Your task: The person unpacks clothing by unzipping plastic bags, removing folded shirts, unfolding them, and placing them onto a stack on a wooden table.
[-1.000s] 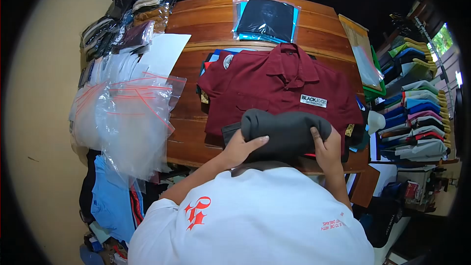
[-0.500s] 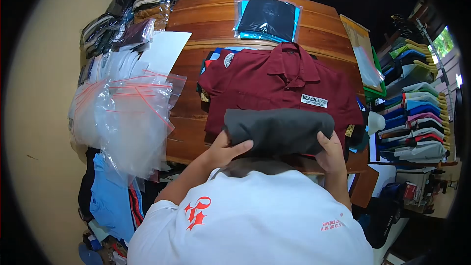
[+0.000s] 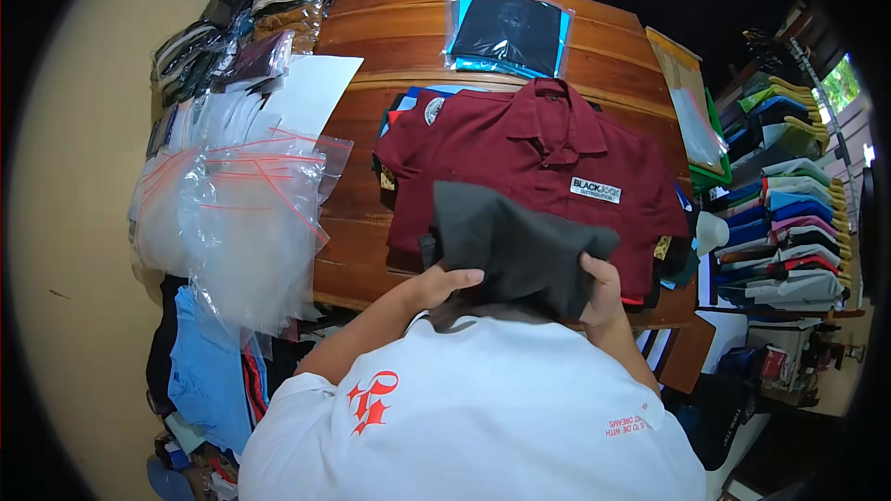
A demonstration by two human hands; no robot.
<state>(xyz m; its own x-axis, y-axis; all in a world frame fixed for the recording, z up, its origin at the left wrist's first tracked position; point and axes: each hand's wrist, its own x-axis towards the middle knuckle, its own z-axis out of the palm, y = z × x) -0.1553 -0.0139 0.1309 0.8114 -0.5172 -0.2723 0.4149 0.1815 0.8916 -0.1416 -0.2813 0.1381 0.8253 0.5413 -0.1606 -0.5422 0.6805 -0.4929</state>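
Looking left of the maroon work shirt (image 3: 464,153), you have a light-blue garment (image 3: 200,353) hanging low, nearer to you than the shirt. Clear plastic bags (image 3: 251,250) with red strips lie in a loose heap well to the shirt's left. Beyond that heap, farther from you than the shirt, are plastic-wrapped garments (image 3: 278,2) in stacks, with a white sheet (image 3: 320,88) between them and the shirt. The wooden surface (image 3: 371,46) shows as a bare strip beside the shirt's left edge.

Your left grip (image 3: 436,286), just in front of the shirt's lower left part, is closed on the dark grey fabric (image 3: 506,246), thumb laid over the near side, fingers hidden behind. That fabric is held in front of the shirt's lower middle, covering part of it from view; its upper left corner stands higher than the right. You cannot tell from here whether it touches the shirt. Past the shirt's collar lies a bagged black garment (image 3: 509,32) over something bright blue. Your right grip (image 3: 601,288), in front of the shirt's lower right part, pinches the fabric's right end, thumb on top. To the shirt's right stands a green tray (image 3: 713,174), and farther right are garments on hangers (image 3: 789,223).
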